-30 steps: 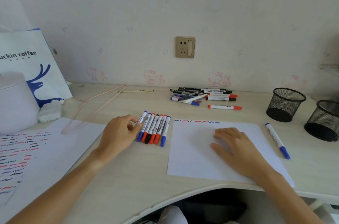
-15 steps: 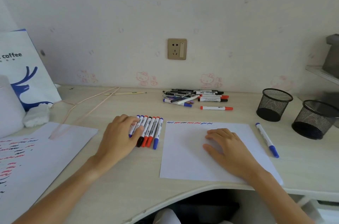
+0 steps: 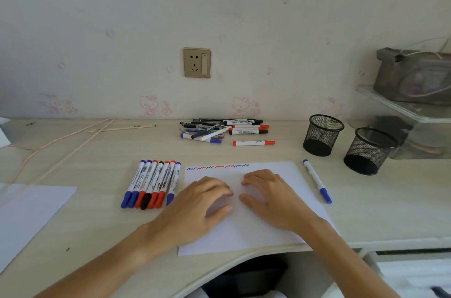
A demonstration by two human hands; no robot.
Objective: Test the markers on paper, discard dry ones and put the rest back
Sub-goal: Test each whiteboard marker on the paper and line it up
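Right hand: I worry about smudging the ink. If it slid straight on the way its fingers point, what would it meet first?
The right hand points up the sheet of paper, so it would likely meet the row of test scribbles first.

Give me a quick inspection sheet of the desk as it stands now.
Surface: pale desk, front edge curved.
Job's things: test sheet with squiggles along its top; seven capped markers in a row; one blue marker right of the sheet; untidy marker pile; two mesh cups.
Clutter: second paper.
Grippers: left hand, right hand on the sheet, holding nothing.
Cables: pink cord.
Surroundings: wall socket.
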